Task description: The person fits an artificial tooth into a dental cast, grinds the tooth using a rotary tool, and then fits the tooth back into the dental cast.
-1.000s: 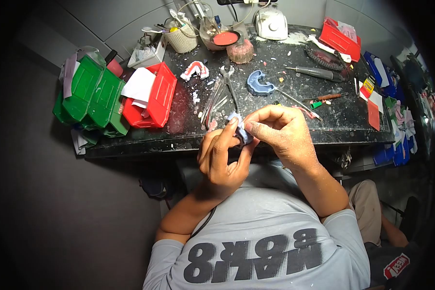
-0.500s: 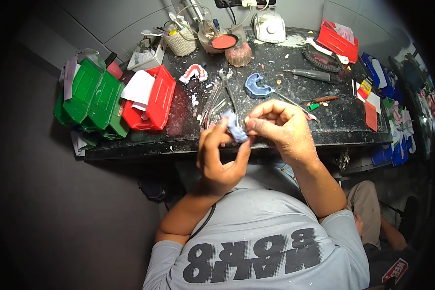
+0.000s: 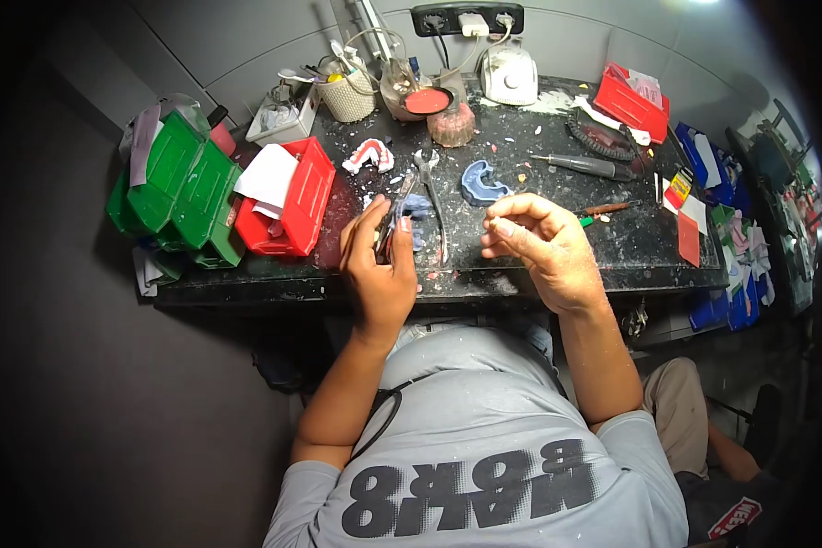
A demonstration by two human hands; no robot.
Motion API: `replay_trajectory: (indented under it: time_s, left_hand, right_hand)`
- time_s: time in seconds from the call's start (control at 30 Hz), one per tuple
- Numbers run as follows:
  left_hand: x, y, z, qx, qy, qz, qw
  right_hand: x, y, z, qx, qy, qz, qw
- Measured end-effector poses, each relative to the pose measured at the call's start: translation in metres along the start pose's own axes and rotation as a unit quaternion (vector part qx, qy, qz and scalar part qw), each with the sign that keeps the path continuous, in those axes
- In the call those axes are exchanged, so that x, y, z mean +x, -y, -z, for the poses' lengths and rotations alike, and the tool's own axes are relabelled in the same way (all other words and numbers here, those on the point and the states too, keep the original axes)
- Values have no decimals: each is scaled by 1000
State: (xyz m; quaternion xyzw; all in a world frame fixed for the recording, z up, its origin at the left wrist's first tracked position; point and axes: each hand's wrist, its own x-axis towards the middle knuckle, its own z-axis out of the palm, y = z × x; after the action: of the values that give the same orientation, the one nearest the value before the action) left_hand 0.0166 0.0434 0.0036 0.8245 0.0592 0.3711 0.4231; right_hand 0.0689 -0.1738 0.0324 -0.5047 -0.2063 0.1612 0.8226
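Note:
My left hand (image 3: 381, 265) is over the front of the bench with its fingers apart. Just beyond its thumb, a blue-grey moulded piece (image 3: 417, 208) rests among metal hand tools, partly hidden by the fingers. My right hand (image 3: 550, 251) hovers to the right, thumb and fingertips drawn together; anything pinched there is too small to make out. Past it lies a blue dental impression (image 3: 484, 184), horseshoe-shaped. Pliers (image 3: 432, 196) lie between the hands, and a white and red dental arch model (image 3: 369, 156) sits farther back on the left.
Red bins (image 3: 312, 196) and green bins (image 3: 187, 196) stand at left. A grey handpiece (image 3: 583, 166), a brown-handled tool (image 3: 615, 207) and another red bin (image 3: 632, 102) are at right. Along the back are a woven basket (image 3: 347, 99) and a pink dish (image 3: 426, 100). Another person's leg (image 3: 680, 402) shows at lower right.
My left hand has moved left, away from my right hand, and let go of the blue-grey piece onto the bench tools. My right hand has shifted slightly right.

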Motion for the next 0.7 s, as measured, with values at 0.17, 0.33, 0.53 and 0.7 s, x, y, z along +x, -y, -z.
replay_trajectory:
  time_s: [0.17,0.33,0.53,0.7]
  left_hand:
    - [-15,-21,0,-70,25,-186,980]
    - [-37,-29,-8,-192,76,-110,972]
    - [-40,-20,-12,-488,118,104,859]
    - [-36,-14,-9,-538,145,144,818]
  right_hand:
    - [-6,-7,-10,-87,-22,39,995]
    - [-15,-15,-27,-246,-52,162,954]
    - [-14,-13,-26,-419,-4,290,860]
    - [-13,-6,-28,-417,21,274,866]
